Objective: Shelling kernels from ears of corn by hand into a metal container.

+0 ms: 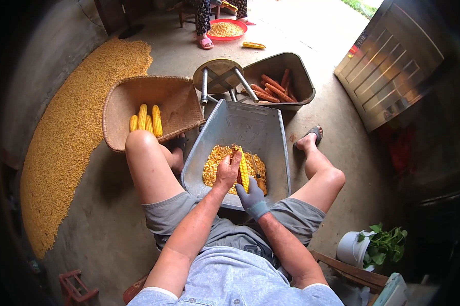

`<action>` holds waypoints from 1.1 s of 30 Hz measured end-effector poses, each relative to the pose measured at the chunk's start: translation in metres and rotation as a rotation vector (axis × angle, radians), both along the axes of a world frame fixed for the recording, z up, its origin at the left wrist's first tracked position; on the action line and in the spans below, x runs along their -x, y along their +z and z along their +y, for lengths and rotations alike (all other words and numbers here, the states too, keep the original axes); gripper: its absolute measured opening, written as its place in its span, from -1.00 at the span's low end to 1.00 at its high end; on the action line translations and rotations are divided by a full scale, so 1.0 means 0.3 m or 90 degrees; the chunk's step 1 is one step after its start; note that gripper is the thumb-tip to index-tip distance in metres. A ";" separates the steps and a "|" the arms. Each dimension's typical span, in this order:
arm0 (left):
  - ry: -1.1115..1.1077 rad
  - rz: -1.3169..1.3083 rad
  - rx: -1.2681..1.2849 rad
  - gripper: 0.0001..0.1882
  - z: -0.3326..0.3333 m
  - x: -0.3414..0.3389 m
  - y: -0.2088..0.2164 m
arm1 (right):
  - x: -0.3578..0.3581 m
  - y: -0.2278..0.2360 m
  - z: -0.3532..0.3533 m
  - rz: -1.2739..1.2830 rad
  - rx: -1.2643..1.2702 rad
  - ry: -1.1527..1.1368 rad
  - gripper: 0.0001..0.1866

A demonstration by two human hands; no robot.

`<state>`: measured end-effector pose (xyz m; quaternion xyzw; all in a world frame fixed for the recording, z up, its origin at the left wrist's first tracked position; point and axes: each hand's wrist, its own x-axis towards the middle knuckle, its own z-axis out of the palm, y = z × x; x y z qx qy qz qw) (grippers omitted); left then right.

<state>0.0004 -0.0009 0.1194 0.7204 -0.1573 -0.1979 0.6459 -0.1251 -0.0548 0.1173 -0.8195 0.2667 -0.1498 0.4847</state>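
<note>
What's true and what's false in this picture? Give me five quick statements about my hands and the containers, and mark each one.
1. The right hand wears a grey glove. True.
2. The left hand rests on a knee. False: it grips the upper part of a corn cob.
3. The woven basket holds yellow ears of corn. True.
4. The dark tub is full of loose kernels. False: reddish, stripped cobs lie in it.
5. Loose yellow kernels lie in the grey bin between the legs. True.
</note>
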 end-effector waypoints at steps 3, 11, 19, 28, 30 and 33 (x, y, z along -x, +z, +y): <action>-0.009 -0.019 -0.074 -0.48 0.001 0.001 -0.009 | 0.000 0.012 -0.002 0.007 -0.002 0.001 -0.63; 0.041 0.000 0.068 -0.57 -0.007 0.011 -0.071 | -0.006 0.000 -0.011 0.000 -0.086 0.003 -0.56; -0.047 0.002 -0.034 -0.52 -0.004 0.028 -0.024 | -0.007 -0.024 -0.017 0.010 -0.027 -0.027 -0.58; -0.099 0.096 0.057 -0.59 -0.002 0.038 -0.019 | -0.008 -0.008 -0.037 -0.002 -0.075 -0.032 -0.60; -0.110 0.050 -0.037 -0.58 -0.005 0.041 -0.002 | -0.011 -0.014 -0.034 0.002 -0.061 -0.046 -0.59; -0.153 0.092 -0.026 -0.59 0.000 0.037 -0.010 | -0.008 -0.004 -0.034 0.020 -0.055 -0.054 -0.59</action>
